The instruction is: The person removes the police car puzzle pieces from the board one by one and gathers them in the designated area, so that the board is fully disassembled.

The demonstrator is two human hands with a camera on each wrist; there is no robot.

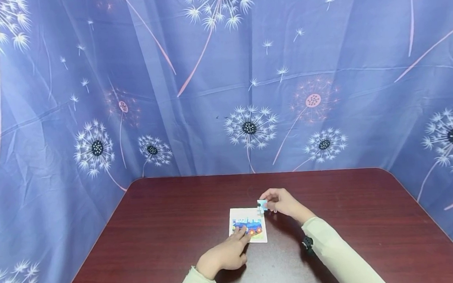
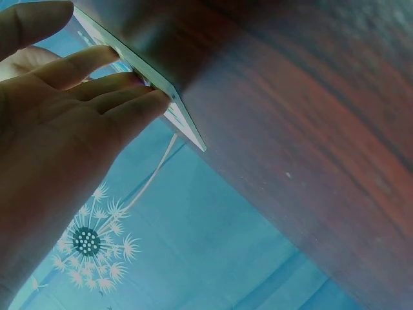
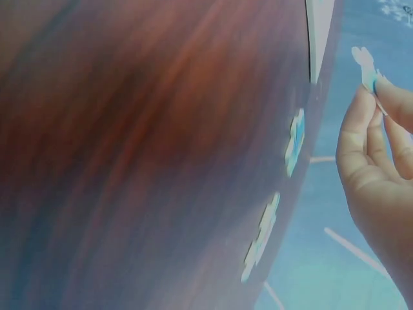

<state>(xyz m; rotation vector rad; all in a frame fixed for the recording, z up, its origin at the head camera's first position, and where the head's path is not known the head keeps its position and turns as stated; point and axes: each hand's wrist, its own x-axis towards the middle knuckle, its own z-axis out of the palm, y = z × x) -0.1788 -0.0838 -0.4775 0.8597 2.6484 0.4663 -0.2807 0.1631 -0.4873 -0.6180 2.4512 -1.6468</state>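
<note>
A puzzle board with a white border and a blue vehicle picture lies on the table. My left hand rests with extended fingers on its lower part; in the left wrist view the fingertips of my left hand touch the board. Over the board's upper right corner, my right hand pinches a light blue puzzle piece between thumb and fingers. The right wrist view shows the piece held up, clear of the table, in my right hand.
Two loose puzzle pieces, one nearer the board and another farther off, lie on the dark red wooden table. A blue curtain with dandelion prints hangs behind and beside the table.
</note>
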